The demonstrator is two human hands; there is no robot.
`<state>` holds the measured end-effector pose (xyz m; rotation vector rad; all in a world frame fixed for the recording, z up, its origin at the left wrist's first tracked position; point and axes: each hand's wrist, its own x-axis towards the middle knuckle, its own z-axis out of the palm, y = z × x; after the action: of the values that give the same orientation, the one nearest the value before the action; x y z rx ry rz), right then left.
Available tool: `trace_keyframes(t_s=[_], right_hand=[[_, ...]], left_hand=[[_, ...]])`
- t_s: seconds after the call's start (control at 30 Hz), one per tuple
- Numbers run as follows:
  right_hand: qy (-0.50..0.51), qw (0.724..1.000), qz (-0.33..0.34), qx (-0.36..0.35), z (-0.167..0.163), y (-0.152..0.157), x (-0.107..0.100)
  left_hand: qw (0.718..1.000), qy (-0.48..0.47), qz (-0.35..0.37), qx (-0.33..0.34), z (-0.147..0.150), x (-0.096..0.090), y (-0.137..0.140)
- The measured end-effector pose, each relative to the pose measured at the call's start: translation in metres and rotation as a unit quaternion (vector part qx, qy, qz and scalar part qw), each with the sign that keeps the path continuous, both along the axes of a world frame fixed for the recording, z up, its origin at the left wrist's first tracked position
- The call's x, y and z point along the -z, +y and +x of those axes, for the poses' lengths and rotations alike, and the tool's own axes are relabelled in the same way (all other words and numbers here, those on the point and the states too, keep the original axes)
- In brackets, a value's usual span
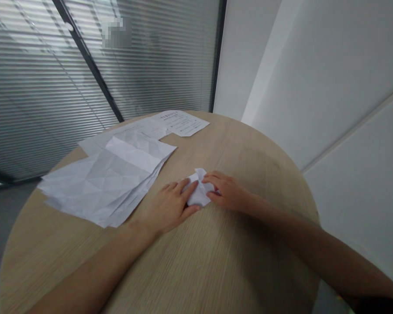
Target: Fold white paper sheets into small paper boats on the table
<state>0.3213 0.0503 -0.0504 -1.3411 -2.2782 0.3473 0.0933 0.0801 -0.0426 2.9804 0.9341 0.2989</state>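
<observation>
A small piece of folded white paper (pixel 198 194) lies on the round wooden table, between my two hands. My left hand (pixel 173 203) rests on its left side, fingers stretched out, with the index fingertip on top and the thumb along the near edge. From the right, my right hand (pixel 227 190) has its fingers curled around the paper's right edge, thumb and index pinching it. Part of that edge is hidden by the right fingers. A flap at the far end of the paper stands up slightly.
Left of my hands lies a stack of creased white sheets (pixel 118 174). Behind it are printed pages (pixel 188 124) near the far rim of the table (pixel 249 261). Beyond stand a glass partition with blinds (pixel 170 65) and a white wall (pixel 330 87) on the right.
</observation>
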Motion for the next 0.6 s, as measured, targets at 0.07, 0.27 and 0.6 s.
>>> trace_keyframes(t_s=[0.07, 0.27, 0.6], right_hand=[[-0.019, 1.000, 0.005, 0.004, -0.0003, 0.0007, 0.0032], [-0.084, 0.996, 0.010, -0.009, -0.0019, -0.0007, 0.0006], [-0.076, 0.996, -0.004, -0.055, -0.0009, 0.0055, -0.0017]], left_hand=[[1.000, -0.008, -0.001, -0.008, 0.0012, -0.0018, -0.0009], [0.998, 0.007, 0.035, -0.043, 0.0059, -0.0087, -0.0045], [0.996, 0.019, 0.067, -0.062, 0.0049, -0.0076, -0.0056]])
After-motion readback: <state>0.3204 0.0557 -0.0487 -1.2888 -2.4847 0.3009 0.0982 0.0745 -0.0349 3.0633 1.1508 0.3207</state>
